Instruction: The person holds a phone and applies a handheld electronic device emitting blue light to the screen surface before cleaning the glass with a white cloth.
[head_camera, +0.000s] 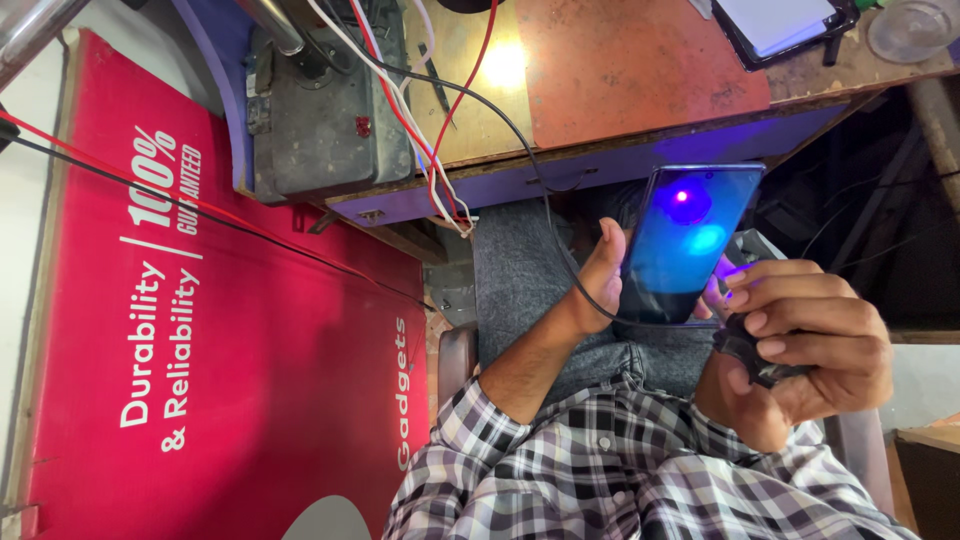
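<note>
The left hand holds a dark phone by its edge, thumb up along the side, out over the person's lap and just below the edge of the workbench; the right hand is curled tight around a small black lamp and points it at the glass; a purple dot and a soft blue glow shine on the phone's face, so the light is on and the shining looks to be under way; I cannot tell how much of the glass has been lit or how much is left; the phone is not yet set down and both hands are busy. A thin black wire runs down from the bench past the left wrist. On the left stands a big red sign, tall and flat, with white letters running sideways along it and a white rounded shape at its bottom edge; a grey metal box sits on the bench corner with red and white wires hanging over it; a rusty orange mat lies on the bench top; a dark tray with a white sheet and a clear round lid sit at the far right corner.
</note>
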